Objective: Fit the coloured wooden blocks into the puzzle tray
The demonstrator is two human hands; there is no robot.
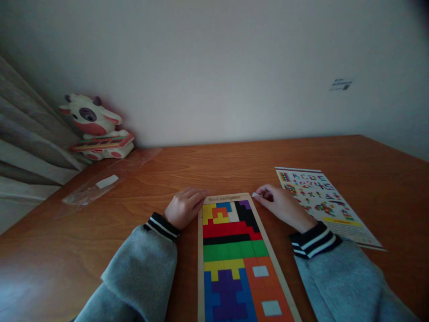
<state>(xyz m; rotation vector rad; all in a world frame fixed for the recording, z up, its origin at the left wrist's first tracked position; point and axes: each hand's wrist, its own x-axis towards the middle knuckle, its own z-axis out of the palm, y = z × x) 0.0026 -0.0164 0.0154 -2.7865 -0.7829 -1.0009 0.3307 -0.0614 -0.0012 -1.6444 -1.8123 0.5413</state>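
Left hand (185, 206) rests loosely curled at our puzzle board's (231, 250) eleven o'clock corner, right hand (281, 205) pinches a small white piece (256, 195) at one o'clock, board flat on the table (214, 165).

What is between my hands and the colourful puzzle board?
Nothing visible. The left hand rests against the far left corner of the puzzle board, and the right hand, pinching a small white piece, sits at its far right corner.

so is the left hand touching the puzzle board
Touching. The head view shows the left hand resting with its fingers on the top left corner of the puzzle board's wooden frame, with no gap visible.
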